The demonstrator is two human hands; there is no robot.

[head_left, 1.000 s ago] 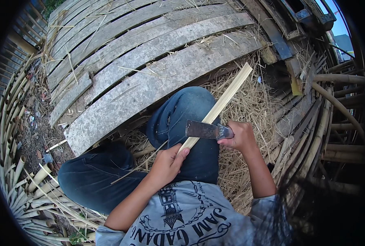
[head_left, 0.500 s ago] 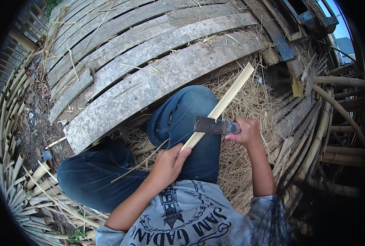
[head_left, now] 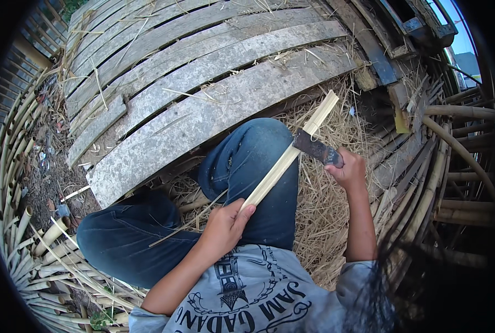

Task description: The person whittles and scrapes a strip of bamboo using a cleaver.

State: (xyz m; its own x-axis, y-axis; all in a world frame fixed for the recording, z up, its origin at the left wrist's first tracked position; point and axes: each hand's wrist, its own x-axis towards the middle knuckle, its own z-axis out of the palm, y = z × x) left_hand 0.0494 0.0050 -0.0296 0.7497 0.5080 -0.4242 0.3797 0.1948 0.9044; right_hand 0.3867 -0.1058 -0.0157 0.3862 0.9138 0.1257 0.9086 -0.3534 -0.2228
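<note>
A pale, flat bamboo strip (head_left: 274, 175) slants up to the right across my raised, jeans-covered knee (head_left: 261, 139). Its lower end is gripped in my left hand (head_left: 223, 226), thumb on top and fingers wrapped beneath. My right hand (head_left: 350, 168) is closed around the handle end of a broad, dark-bladed knife (head_left: 316, 149). The blade lies across the strip's upper part, touching it, and a thin curl of shaving shows beside the blade. The knife's handle is mostly hidden in my fist.
A slatted wooden platform (head_left: 220, 119) spreads out in front of me. Shavings (head_left: 328, 222) heap on the ground to the right of my leg. Bundled bamboo poles (head_left: 42, 277) lie at the left, and more poles (head_left: 461, 111) stack at the right.
My right hand has slid the knife up and to the right along the bamboo strip, toward its far end. The strip's tip has dropped slightly; my left hand keeps its hold.
</note>
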